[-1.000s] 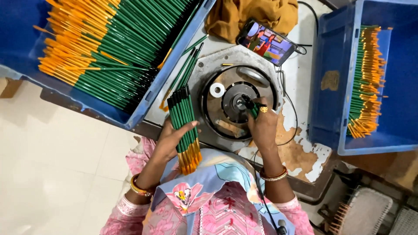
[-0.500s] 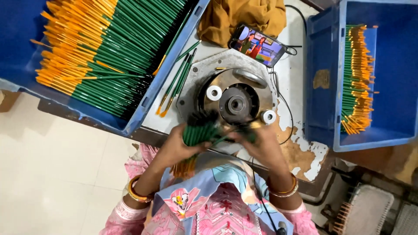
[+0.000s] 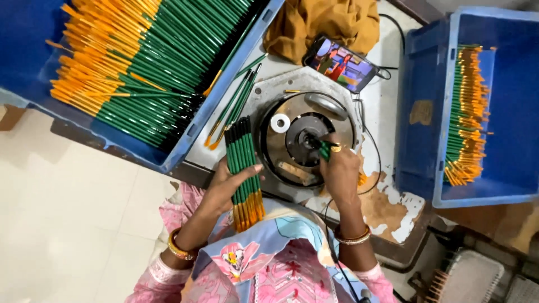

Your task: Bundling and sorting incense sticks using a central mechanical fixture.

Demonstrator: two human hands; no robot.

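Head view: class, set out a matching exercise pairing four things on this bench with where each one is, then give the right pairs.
Things:
1. pencil bundle
2. phone
3. left crate
4. right crate

Places:
A. propped against the brown cloth, screen lit
B. held in the left hand
C. at the right of the bench, a small row of pencils inside
D. at the left of the bench, heaped with pencils

Pairs: 1-B, 2-A, 3-D, 4-C
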